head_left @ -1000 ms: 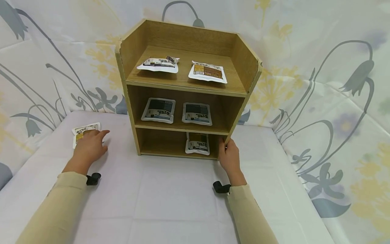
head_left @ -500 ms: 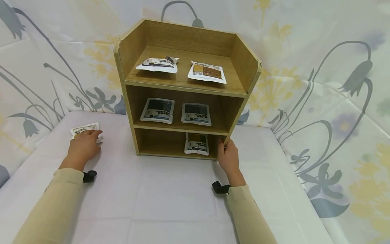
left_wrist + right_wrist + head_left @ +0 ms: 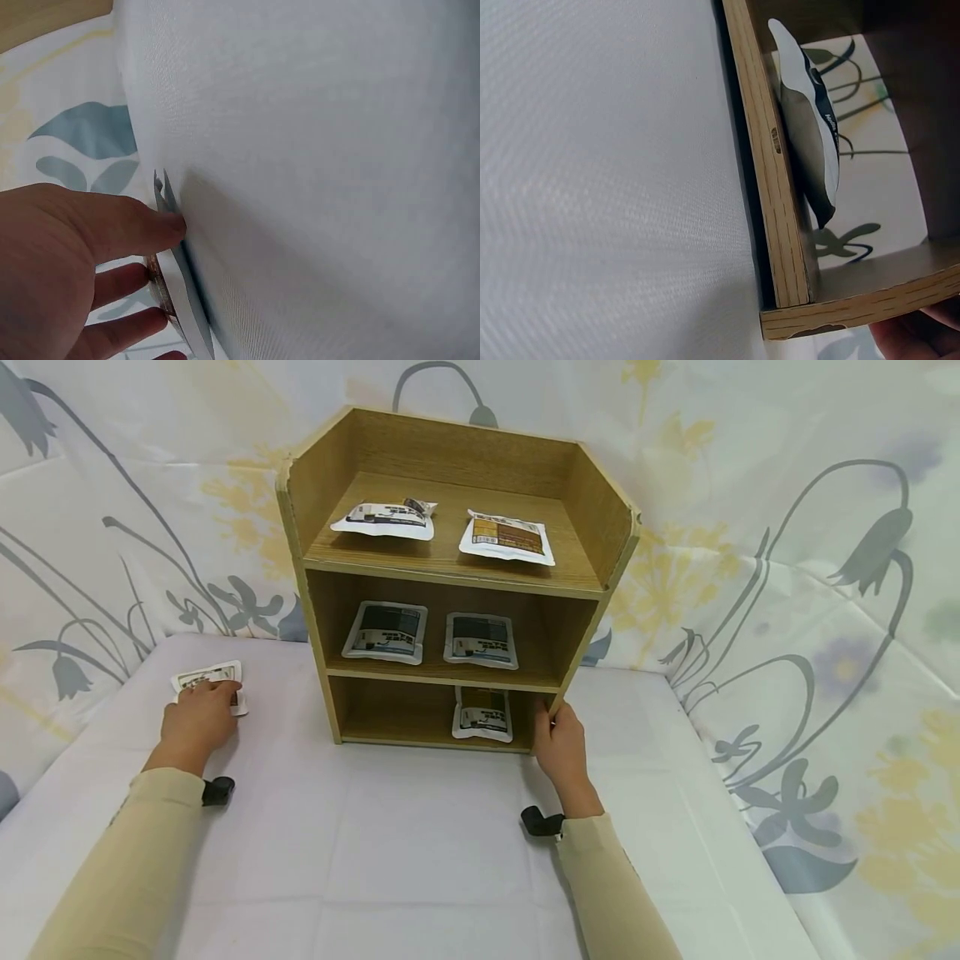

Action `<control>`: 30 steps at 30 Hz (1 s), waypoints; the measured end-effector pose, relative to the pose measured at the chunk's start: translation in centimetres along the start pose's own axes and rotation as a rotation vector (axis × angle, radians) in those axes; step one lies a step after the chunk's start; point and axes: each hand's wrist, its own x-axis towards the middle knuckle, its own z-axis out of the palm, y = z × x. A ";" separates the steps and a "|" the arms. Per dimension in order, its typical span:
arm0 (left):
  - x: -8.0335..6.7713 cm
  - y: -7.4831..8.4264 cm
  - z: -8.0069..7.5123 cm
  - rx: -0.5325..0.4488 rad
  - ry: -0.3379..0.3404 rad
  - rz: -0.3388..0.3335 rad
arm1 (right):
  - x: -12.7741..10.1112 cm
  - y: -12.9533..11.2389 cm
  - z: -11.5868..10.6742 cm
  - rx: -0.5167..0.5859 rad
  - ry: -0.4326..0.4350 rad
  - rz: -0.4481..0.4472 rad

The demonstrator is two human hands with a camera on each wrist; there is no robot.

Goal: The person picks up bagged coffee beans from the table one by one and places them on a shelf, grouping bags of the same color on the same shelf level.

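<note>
My left hand (image 3: pixel 198 718) is low over a white food pouch (image 3: pixel 207 674) on the table at the far left. In the left wrist view my thumb lies at the near edge of this pouch (image 3: pixel 180 296), with fingers against its printed face. At the right, my right hand (image 3: pixel 558 743) grips the lower right side panel of a small wooden shelf (image 3: pixel 450 581). The right wrist view shows some of those fingers (image 3: pixel 900 341) outside the panel. A pouch (image 3: pixel 483 714) lies on the bottom level, right of its middle.
Two pouches with dark labels, one at left (image 3: pixel 386 632) and one at right (image 3: pixel 481 641), lie on the middle level. Two more, a left one (image 3: pixel 386 520) and a brown-labelled one (image 3: pixel 507 537), lie on top. A flowered cloth (image 3: pixel 750 568) hangs behind.
My left hand has moved slightly left and lowered its fingers onto the pouch. The right hand keeps its grip on the shelf.
</note>
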 end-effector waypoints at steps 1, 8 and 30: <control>0.0 0.0 0.0 -0.001 0.001 0.001 | 0.0 0.0 0.0 0.000 0.002 -0.002; 0.0 0.0 -0.3 0.033 0.024 0.035 | 0.0 0.0 0.1 -0.002 -0.006 0.006; -1.6 0.5 -1.7 0.046 0.223 0.149 | -0.1 -0.1 -0.1 -0.004 0.001 0.003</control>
